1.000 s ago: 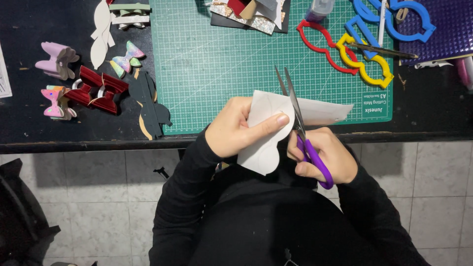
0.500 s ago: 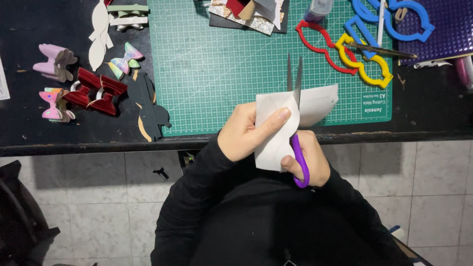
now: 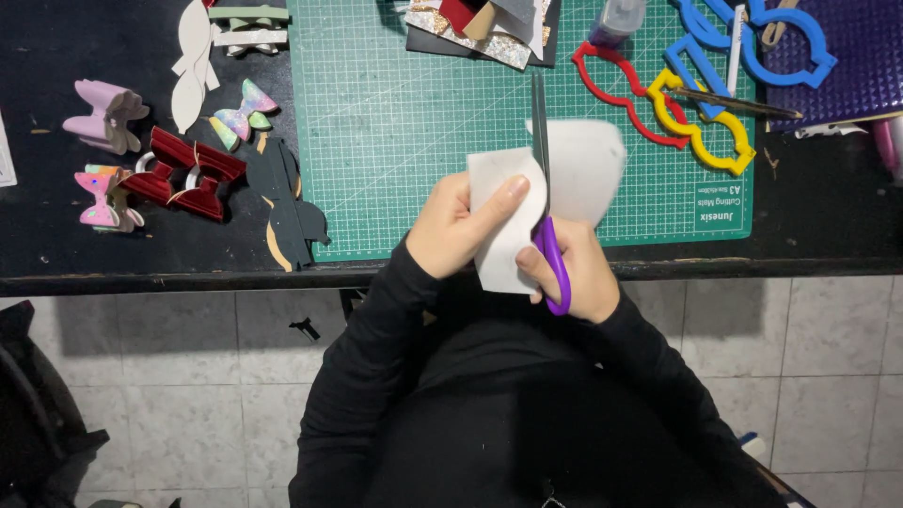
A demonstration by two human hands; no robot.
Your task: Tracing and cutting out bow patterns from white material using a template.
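Note:
My left hand [image 3: 459, 226] pinches a white sheet of material [image 3: 508, 212] with a curved cut edge, thumb on top. My right hand [image 3: 576, 273] grips purple-handled scissors [image 3: 546, 207], whose blades point away from me and run through the sheet, splitting it into a left part and a rounded right part [image 3: 588, 169]. Both hands hover over the near edge of a green cutting mat [image 3: 404, 122] on a black table.
Finished bows in pink, red and iridescent colours [image 3: 179, 174] and dark cut shapes [image 3: 287, 202] lie left of the mat. Red, yellow and blue plastic templates [image 3: 701, 103] lie at the right. Fabric scraps [image 3: 480, 23] sit at the mat's far edge. Tiled floor is below.
The sheet has been turned in my left hand and the scissors have swung upright, with the blades advancing further through the material.

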